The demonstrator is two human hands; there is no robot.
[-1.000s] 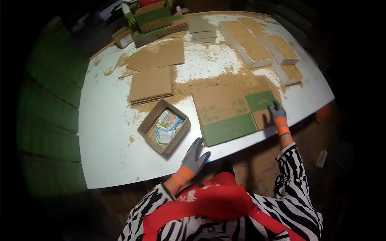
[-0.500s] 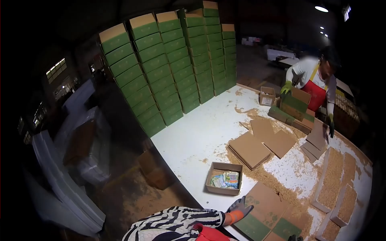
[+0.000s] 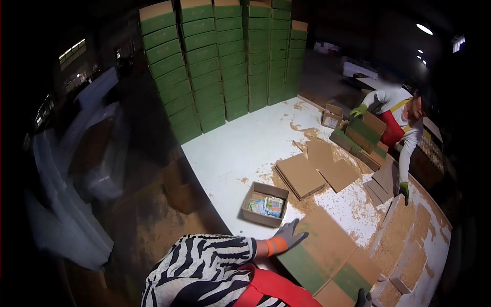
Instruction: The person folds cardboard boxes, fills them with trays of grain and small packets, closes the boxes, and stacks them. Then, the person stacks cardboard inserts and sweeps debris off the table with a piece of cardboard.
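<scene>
My left hand (image 3: 290, 236), in a grey glove with an orange cuff, is spread at the left edge of a brown and green cardboard box (image 3: 319, 245). At the bottom edge of the view, only part of my right hand (image 3: 363, 297) shows, beside the box's right side; its fingers are mostly hidden. Just beyond my left hand stands a small open carton (image 3: 262, 217) with colourful printed packets (image 3: 267, 205) inside. Flat brown cardboard sheets (image 3: 300, 175) are stacked behind it.
Stacks of green boxes (image 3: 204, 66) line the table's far left side. Across the white table (image 3: 220, 158), a co-worker in a red apron (image 3: 393, 130) handles a green box (image 3: 364, 134). White trays of shavings (image 3: 396, 235) lie at the right, with loose shavings around.
The view has swung left and up, then slightly back. The co-worker's arm now reaches toward the trays. My left hand remains by the box's left edge; my right hand is largely out of view.
</scene>
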